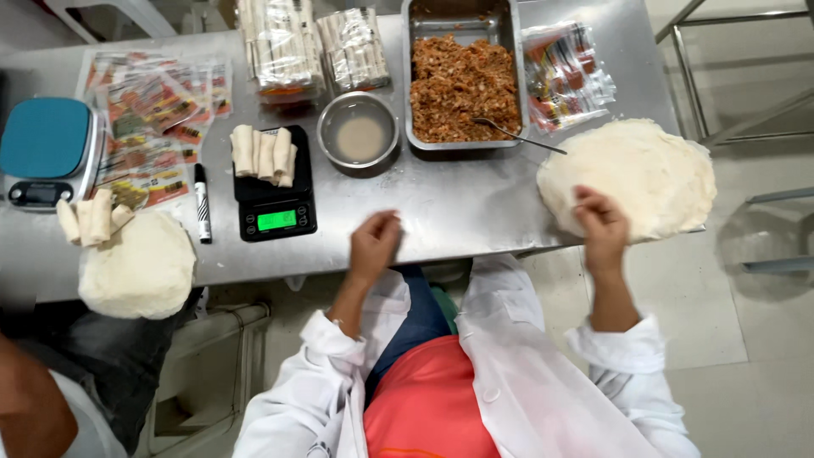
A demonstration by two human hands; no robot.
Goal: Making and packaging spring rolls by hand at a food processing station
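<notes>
My right hand (602, 225) rests on the near edge of a round stack of thin pale wrappers (640, 170) at the table's right end, fingers pinching at the top sheet. My left hand (375, 242) hovers over the bare steel table (458, 212) near its front edge, fingers curled and holding nothing visible. A steel tray of reddish-brown minced filling (462, 85) with a spoon (517, 134) in it stands behind my hands. A small steel bowl of cloudy paste (359, 136) sits to the tray's left.
Several rolled wrappers (264, 153) lie on a black scale (275, 199). A marker (202, 203), printed packets (153, 110), a blue scale (47, 148), another wrapper stack (140, 267) with rolls (91, 219), wrapped bundles (309, 47) and another person's arm (30, 399) are at the left.
</notes>
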